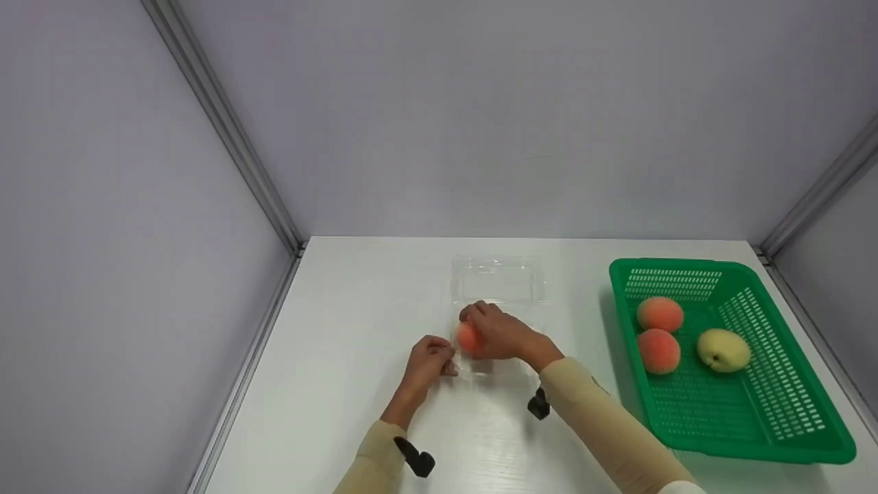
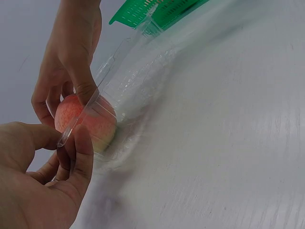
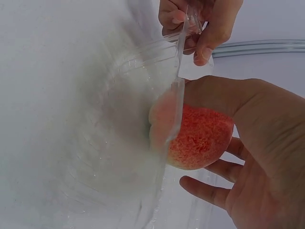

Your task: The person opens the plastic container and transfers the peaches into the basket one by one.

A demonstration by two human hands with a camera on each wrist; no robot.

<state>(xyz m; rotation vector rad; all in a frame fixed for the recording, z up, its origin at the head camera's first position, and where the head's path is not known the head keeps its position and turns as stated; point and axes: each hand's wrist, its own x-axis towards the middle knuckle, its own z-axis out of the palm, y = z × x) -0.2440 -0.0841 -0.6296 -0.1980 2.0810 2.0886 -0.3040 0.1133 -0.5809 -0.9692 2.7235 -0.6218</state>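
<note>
My right hand (image 1: 506, 333) grips a peach (image 1: 467, 337), orange-red with a paler end, at the left part of a clear plastic clamshell box (image 1: 499, 280). In the right wrist view the peach (image 3: 202, 136) is partly behind the see-through wall, with the thumb on its near side and the fingers around the far side. My left hand (image 1: 429, 360) pinches the box's left edge between thumb and fingers, as the left wrist view shows at the rim (image 2: 71, 129). The box's lid part lies folded open toward the back. Its front part is hard to make out.
To the right stands a green plastic basket (image 1: 754, 451) with slotted walls. Inside it are two peaches, a rear one (image 1: 660, 314) and a front one (image 1: 659, 351), plus a pale yellow fruit (image 1: 724, 350). Grey panels wall in the white table (image 1: 343, 329) at the back and sides.
</note>
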